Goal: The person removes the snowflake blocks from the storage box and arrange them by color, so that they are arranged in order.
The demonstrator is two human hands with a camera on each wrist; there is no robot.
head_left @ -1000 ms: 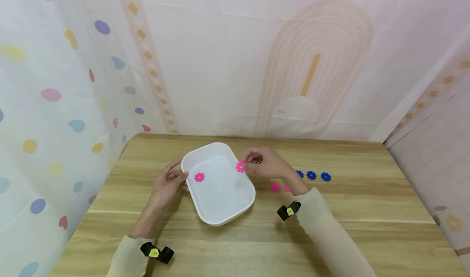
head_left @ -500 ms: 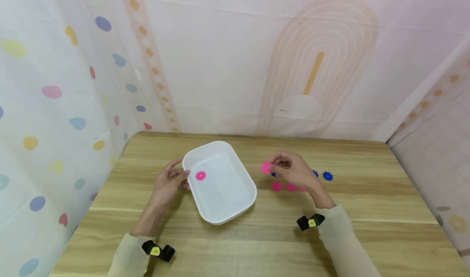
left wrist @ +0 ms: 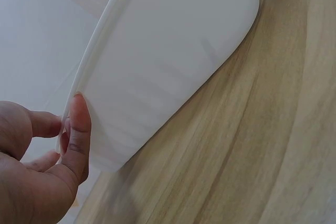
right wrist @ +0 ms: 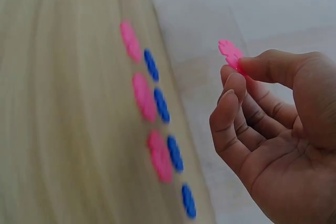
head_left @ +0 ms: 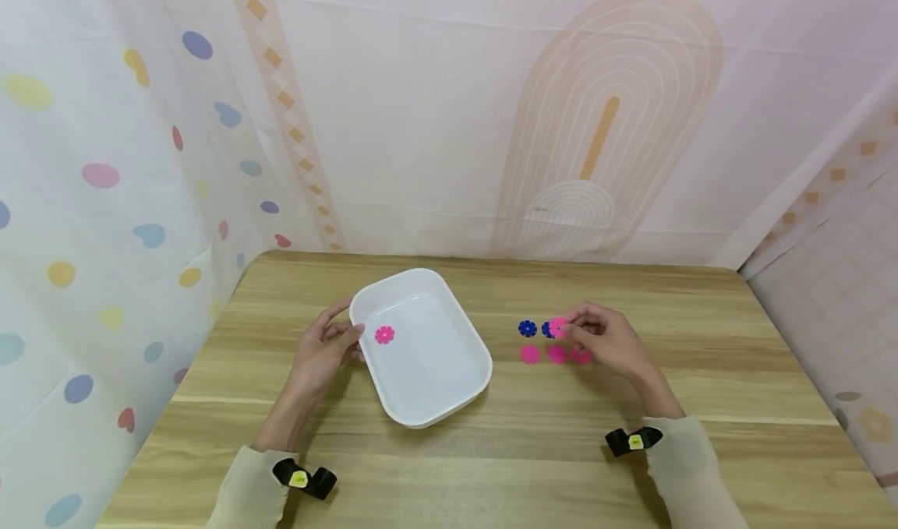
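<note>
1. On the counter (head_left: 701, 342), left of centre, your left hand (head_left: 324, 351) grips the near-left rim of the white tray (head_left: 435, 389); the left wrist view shows the thumb (left wrist: 79, 129) pressed along the tray's outer wall and the fingers curled over the rim.
2. Inside the tray, one pink disc (head_left: 383, 334) lies flat near the left wall, just beside your left fingertips.
3. Right of the tray, your right hand (head_left: 609, 340) pinches a second pink disc, the held disc (head_left: 557, 326), between thumb and forefinger; the other fingers are curled loosely under it.
4. From the right wrist view, the held disc (right wrist: 231, 54) stands on edge at the fingertips, clear of the counter and above the rows.
5. Below that hand, a row of three pink discs (head_left: 556, 354) lies on the counter, the rightmost partly covered by your fingers.
6. Just beyond the pink row lies a row of blue discs (head_left: 528, 328); the head view shows two at the left end, the rest hidden by your hand, while the right wrist view shows four in a line (right wrist: 173, 153).
7. Both rows lie well apart from the tray, with bare wood between.
8. Both wrists carry a black band (head_left: 634, 441) with a yellow mark, over beige sleeves.
</note>
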